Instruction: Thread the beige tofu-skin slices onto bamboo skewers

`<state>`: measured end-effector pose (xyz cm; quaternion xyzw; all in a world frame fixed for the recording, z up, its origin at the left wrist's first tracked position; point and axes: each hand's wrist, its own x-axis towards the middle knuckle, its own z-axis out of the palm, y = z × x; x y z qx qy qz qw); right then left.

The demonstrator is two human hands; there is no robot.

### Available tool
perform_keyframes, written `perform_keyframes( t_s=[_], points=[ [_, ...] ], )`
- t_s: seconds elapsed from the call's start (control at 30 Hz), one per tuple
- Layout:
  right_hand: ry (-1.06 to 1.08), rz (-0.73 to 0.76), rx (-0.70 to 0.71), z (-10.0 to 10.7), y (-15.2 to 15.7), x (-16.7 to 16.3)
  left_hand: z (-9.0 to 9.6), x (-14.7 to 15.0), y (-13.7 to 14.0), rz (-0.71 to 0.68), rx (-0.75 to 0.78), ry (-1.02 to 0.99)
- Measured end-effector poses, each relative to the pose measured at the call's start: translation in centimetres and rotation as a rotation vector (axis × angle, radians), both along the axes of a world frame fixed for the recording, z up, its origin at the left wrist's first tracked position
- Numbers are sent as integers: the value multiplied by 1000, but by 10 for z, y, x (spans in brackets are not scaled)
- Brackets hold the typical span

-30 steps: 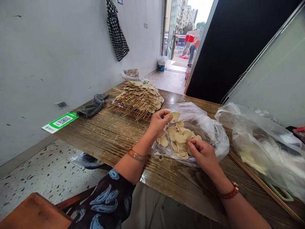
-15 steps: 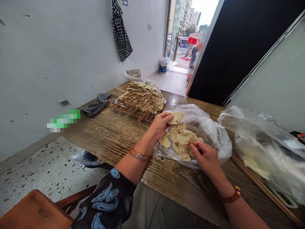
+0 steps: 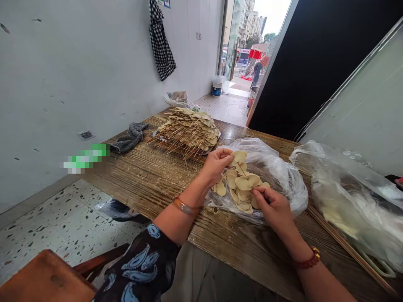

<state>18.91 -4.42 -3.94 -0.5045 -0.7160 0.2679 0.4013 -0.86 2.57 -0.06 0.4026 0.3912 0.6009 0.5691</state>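
Over a pile of thin, pale yellow slices (image 3: 242,206) that look like potato, my two hands work close together. My left hand (image 3: 217,163) pinches one slice (image 3: 239,157) between thumb and fingers. A thin wooden skewer (image 3: 241,170) shows below that slice and runs down toward another slice (image 3: 247,182) that seems threaded on it. Closed at the skewer's lower end is my right hand (image 3: 273,207); its fingertips hide the grip. Beneath the pile lies a spread-out clear plastic bag (image 3: 283,174).
A heap of filled skewers (image 3: 192,128) rests on a tray at the table's far side, beside a grey cloth (image 3: 130,137). To the right lie bare skewers (image 3: 346,243) and another plastic bag (image 3: 355,201). A stool (image 3: 47,274) stands at lower left.
My left hand, with the slice, has moved slightly to the right, and the slice has tilted. My right hand keeps its grip almost in place.
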Motion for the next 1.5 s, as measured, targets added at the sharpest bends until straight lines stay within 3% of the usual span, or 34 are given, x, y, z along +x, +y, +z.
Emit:
perform_keyframes(
  t_s=[0.2, 0.47, 0.7, 0.83, 0.97, 1.23, 1.33, 1.5],
  points=[
    [12, -14, -45, -1, -1, -1, -3, 2, 2, 20, 132, 121],
    [49, -5, -55, 5, -2, -5, -7, 2, 2, -29, 178, 278],
    [89, -25, -87, 0, -1, -5, -8, 0, 2, 14, 265, 521],
    [112, -50, -99, -2, -1, -5, -8, 5, -3, -40, 257, 558],
    [158, -47, -120, -4, 0, -4, -8, 11, -7, -137, 212, 472],
    [308, -10, -173, -4, 0, -3, -2, 14, -13, -328, -47, -32],
    [316, -8, -170, -2, -1, -3, -3, 17, -15, -436, -80, -92],
    [320, 12, -183, -1, -2, -5, -7, 16, -13, -440, -91, -99]
  ],
)
